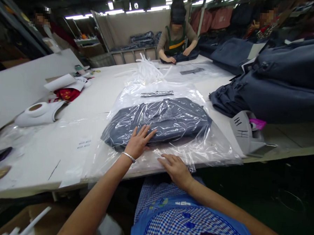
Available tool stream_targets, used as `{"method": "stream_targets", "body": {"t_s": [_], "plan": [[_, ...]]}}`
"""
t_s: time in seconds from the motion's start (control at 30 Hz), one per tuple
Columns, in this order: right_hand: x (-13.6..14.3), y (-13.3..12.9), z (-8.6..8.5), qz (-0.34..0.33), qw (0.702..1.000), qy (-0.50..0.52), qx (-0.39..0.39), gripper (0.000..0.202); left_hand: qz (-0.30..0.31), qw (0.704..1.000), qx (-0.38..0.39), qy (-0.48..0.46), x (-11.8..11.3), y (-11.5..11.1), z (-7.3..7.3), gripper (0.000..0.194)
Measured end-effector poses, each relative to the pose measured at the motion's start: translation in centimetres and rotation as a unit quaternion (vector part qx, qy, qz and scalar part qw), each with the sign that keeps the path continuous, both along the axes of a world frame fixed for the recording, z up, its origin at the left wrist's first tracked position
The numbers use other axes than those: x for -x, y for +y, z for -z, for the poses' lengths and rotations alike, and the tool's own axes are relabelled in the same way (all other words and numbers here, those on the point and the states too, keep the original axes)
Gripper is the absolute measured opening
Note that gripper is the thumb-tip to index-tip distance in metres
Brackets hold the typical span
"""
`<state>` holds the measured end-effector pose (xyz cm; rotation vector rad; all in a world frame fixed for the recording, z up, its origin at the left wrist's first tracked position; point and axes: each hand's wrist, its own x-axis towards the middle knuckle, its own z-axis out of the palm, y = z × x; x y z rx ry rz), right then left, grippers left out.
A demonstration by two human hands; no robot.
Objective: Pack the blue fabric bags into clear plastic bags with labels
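Note:
A dark blue bag (170, 118) lies inside a clear plastic bag (215, 148) on the white table, close to its front edge. My left hand (138, 141) rests on the near side of the wrapped bag with its fingers spread. My right hand (176, 170) lies on the plastic at the table's front edge, fingers stretched out and slightly bent. Neither hand grips anything that I can see. A dark printed strip (157, 93) shows on the plastic beyond the bag.
More dark blue bags (285, 85) are piled on the right, beside a grey holder (244, 132). White strips (151, 70) lie farther back. A co-worker (178, 38) handles dark material across the table (85, 127). A white roll (38, 111) and papers (62, 81) sit left.

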<state>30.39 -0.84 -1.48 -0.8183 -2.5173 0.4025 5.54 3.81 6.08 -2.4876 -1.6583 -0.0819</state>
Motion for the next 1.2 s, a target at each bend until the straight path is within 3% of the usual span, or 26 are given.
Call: {"method": "stream_targets", "body": {"t_s": [0.1,0.23,0.37,0.47,0.53,0.6,0.7,0.77,0.87,0.97,1.03,1.2], "plan": [[1.5,0.5,0.9,-0.042,0.999,-0.025,0.005,0.029,-0.047,0.999,0.008,-0.010,1.9,-0.1,1.0,0.086],[2.2,-0.4,0.3,-0.078,0.996,-0.045,0.012,0.023,-0.081,0.996,0.021,-0.036,3.4,0.6,2.3,0.075],[1.6,-0.5,-2.2,-0.131,0.985,-0.077,0.079,0.016,-0.069,0.997,0.021,-0.038,3.2,-0.1,1.3,0.072],[0.8,1.6,-4.9,-0.133,0.986,-0.011,0.098,0.021,-0.118,0.988,-0.059,-0.074,3.8,-3.8,0.0,0.067],[0.6,4.1,-6.4,-0.078,0.993,0.058,0.062,0.026,-0.234,0.953,-0.155,-0.111,5.1,-8.0,0.1,0.063],[1.0,7.2,-7.3,-0.042,0.993,0.102,0.029,0.033,-0.373,0.890,-0.214,-0.148,6.6,-12.8,1.4,0.067],[2.0,11.3,-6.9,-0.047,0.995,0.083,0.000,0.060,-0.500,0.811,-0.148,-0.266,8.0,-18.5,4.5,0.086],[2.7,13.0,-6.0,-0.055,0.998,0.020,-0.035,0.075,-0.522,0.764,-0.086,-0.369,8.1,-19.8,6.5,0.097],[3.2,14.2,-4.9,-0.056,0.990,-0.081,-0.105,0.082,-0.539,0.715,-0.105,-0.433,8.0,-18.5,7.7,0.101],[3.2,14.6,-4.5,-0.043,0.980,-0.127,-0.150,0.084,-0.577,0.695,-0.124,-0.410,8.3,-16.3,7.1,0.094],[2.9,14.7,-4.4,-0.034,0.977,-0.136,-0.163,0.086,-0.583,0.698,-0.112,-0.400,9.1,-16.3,6.1,0.087],[1.8,14.7,-2.8,-0.034,0.974,-0.143,-0.172,0.081,-0.562,0.724,-0.094,-0.388,12.5,-20.3,3.8,0.078]]}}
